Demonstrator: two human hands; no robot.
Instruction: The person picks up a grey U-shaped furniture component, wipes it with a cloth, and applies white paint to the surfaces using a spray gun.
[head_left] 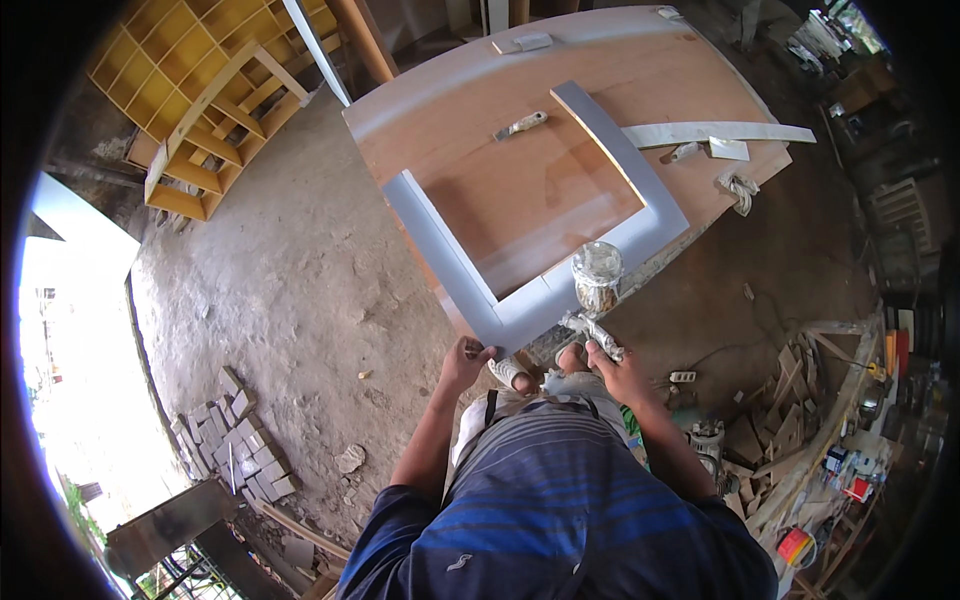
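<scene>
A U-shaped wooden frame painted pale grey-white (455,247) lies on a large brown board (420,120), its near corner at the board's edge. My left hand (465,362) is closed on that near corner, with the thumb on top. In my right hand (618,372) is a paint-spattered spray gun (594,333), its handle inside my closed fingers. The gun's whitish, smeared cup (597,275) stands above the frame's near right part and hides some of it. Part of the gun's grip is covered by my hand.
On the board lie a putty knife (522,125), a curved white strip (720,132) and a rag (740,190). Yellow wooden shelving (220,40) stands at the far left. Stacked blocks (235,450) sit at the lower left, wood scraps (790,400) at right.
</scene>
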